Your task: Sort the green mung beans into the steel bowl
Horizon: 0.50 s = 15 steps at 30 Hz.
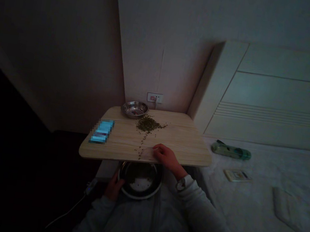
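Basin (140,185) touches the left hand (114,188), on its right

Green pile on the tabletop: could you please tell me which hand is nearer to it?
Right. The right hand is over the near edge of the tabletop, short of the green pile; the left hand is lower, at the basin.

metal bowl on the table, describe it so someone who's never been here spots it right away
Find the pale wooden tabletop below the wall socket. At its far left corner sits a shiny round bowl, just left of the green grains. Unlike the basin gripped by the left hand below the near edge, it stands untouched on the tabletop.
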{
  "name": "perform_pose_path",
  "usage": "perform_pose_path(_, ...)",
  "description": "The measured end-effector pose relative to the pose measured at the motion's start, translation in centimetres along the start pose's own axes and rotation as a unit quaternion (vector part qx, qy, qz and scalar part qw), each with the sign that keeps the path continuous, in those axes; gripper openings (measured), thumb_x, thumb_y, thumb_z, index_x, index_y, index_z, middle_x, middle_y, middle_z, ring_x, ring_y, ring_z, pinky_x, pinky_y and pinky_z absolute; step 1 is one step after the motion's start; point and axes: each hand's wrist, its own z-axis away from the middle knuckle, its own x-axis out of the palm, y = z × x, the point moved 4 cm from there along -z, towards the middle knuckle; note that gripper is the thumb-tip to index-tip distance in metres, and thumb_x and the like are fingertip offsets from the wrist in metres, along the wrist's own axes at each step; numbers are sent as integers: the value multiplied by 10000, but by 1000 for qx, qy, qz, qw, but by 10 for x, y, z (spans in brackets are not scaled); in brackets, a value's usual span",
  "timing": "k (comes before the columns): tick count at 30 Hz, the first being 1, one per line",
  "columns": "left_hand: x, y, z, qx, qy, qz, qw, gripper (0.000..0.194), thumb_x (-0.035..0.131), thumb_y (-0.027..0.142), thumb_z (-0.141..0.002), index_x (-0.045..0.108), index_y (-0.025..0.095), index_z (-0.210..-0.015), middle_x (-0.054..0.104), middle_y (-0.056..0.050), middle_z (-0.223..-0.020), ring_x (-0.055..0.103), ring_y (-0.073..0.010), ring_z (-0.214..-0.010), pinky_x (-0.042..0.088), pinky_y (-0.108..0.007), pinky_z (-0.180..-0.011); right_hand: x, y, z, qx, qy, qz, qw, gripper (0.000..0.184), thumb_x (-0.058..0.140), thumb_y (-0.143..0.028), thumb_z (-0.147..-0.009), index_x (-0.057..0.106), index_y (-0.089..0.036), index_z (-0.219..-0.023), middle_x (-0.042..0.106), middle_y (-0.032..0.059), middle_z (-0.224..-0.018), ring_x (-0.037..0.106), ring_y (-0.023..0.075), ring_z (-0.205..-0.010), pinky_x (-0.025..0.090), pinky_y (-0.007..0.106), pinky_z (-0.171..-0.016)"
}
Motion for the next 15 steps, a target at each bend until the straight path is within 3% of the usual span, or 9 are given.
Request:
perform_pose_path(9, -1, -6, -4, -7, 0, 9, 1000, 426, 530, 277, -570, 623, 159, -968, 659, -67, -983, 528, -258, -1031, 388, -356, -881, 3, -1, -1, 0, -21, 13, 1000, 255, 502, -322, -717, 593, -174, -904, 577, -13, -631, 484, 111, -576, 333, 221, -549)
perform_pose_path(15, 1, 1, -1, -8, -17, 19, 1000, 496, 525, 285, -569, 593, 143, -1040, 667, -74, -981, 565, -250, -976, 413, -343, -850, 0, -5, -3, 11, -35, -67, 997, 239, 487, -315, -717, 579, -152, -866, 597, -8, -637, 478, 101, -559, 342, 216, -545)
